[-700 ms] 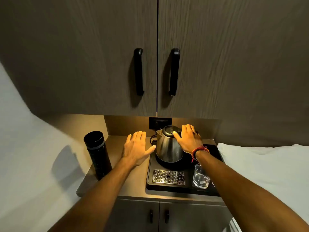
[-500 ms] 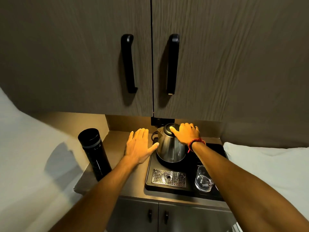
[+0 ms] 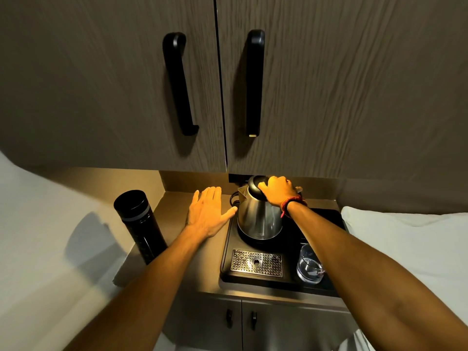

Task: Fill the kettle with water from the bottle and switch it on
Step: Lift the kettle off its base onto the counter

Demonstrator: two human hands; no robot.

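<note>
i looked down at a small counter point(image 3: 177, 262) tucked under two dark wood cabinet doors point(image 3: 329, 84) with long black handles. the steel kettle point(image 3: 258, 219) stood upright on its round base at the back of a black tray point(image 3: 228, 249). my right hand point(image 3: 277, 190) lay over the top of the kettle, fingers point(image 3: 263, 185) curled around the edge of its black lid point(image 3: 254, 184), which sat tipped up toward the left; a red thread band point(image 3: 292, 202) circled that wrist. whether the lid was fully gripped or only pushed, i could not tell. my left hand point(image 3: 206, 214) hovered just left of the kettle, flat and spread, palm down, the thumb tip close to the kettle's side, though i could not tell if it touched. the black bottle point(image 3: 139, 224) stood upright and capped near the left edge of the counter, well apart from both hands. in the front of the tray lay a perforated metal drip grate point(image 3: 255, 263), and to its right a clear glass point(image 3: 309, 267), partly hidden by my right forearm. white bedding point(image 3: 405, 236) lay to the right of the counter
</note>
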